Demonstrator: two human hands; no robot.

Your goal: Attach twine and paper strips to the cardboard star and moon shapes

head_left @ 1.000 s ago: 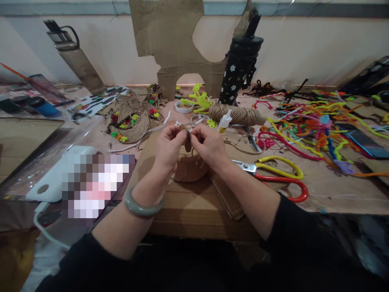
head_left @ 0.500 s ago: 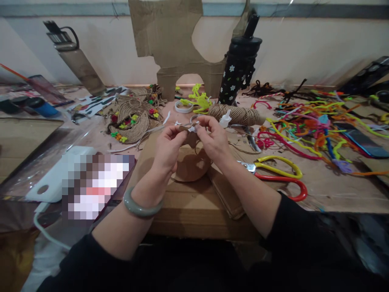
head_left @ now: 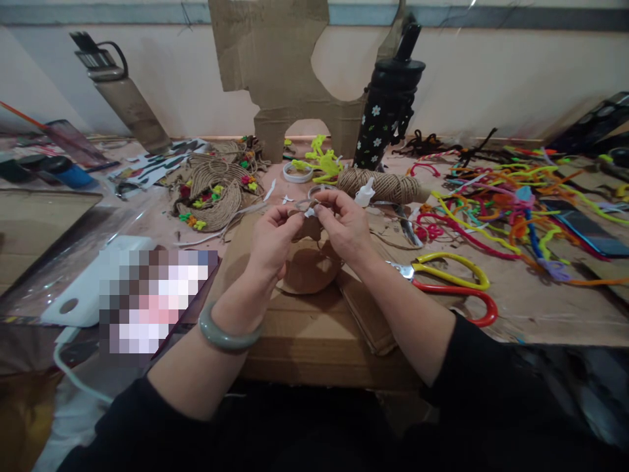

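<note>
My left hand (head_left: pixel 276 239) and my right hand (head_left: pixel 344 223) meet in the middle, fingertips pinched together. Between them is a small brown cardboard-like piece (head_left: pixel 310 229), with a little white scrap (head_left: pixel 309 212) at its upper edge. The fingers partly cover both, so whether the scrap is paper or tape is unclear. Below the hands a round cardboard disc (head_left: pixel 308 272) lies on a cardboard box (head_left: pixel 289 334). Just beyond my right hand stands a white glue bottle (head_left: pixel 364 193). Scissors (head_left: pixel 442 282) with one yellow and one red handle lie beside my right forearm.
Coiled twine with coloured flowers (head_left: pixel 211 190) lies at left. Behind are a twine roll (head_left: pixel 388 186), a flowered black bottle (head_left: pixel 381 111) and a grey bottle (head_left: pixel 130 105). Pipe cleaners (head_left: pixel 491 210) spread at right. A white power bank (head_left: pixel 93 288) and a blurred phone (head_left: pixel 157 305) lie left.
My fingers shift slightly on the small brown piece, and the white scrap sits a little lower between them. Both hands stay in nearly the same place; the table things are unchanged.
</note>
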